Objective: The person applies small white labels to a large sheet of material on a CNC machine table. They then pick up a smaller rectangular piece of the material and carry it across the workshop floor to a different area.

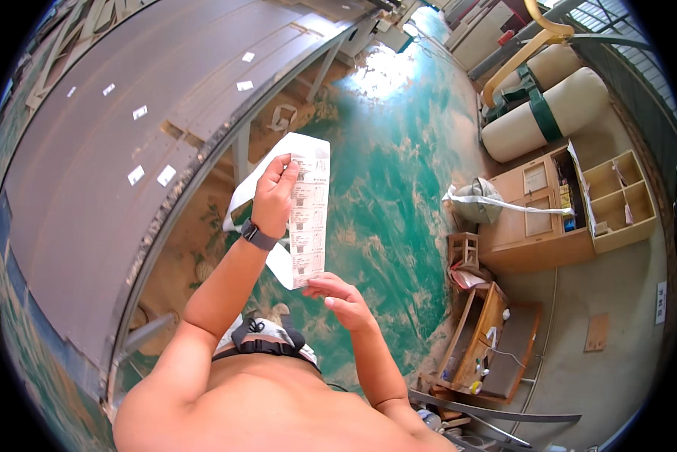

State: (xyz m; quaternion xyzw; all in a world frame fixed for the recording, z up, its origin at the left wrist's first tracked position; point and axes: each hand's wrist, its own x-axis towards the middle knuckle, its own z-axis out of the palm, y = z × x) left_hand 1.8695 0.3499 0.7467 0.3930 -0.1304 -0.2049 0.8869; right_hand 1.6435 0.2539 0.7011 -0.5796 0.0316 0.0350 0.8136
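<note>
Wooden shelving (605,178) holds papers (619,174); left fingers (276,167) pinch a label strip (309,218), right fingers (329,285) parted beside it.

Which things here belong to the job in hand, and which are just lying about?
In hand:
- label strip, in the left hand, right hand at its lower end
- possibly the table

Apparently lying about:
- cabinet
- cylinder
- bag

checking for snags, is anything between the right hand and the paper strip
Nothing visible is: the fingertips of the right hand are at the lower end of the paper strip, though actual contact is hard to tell. The left hand grips it higher up.
</note>
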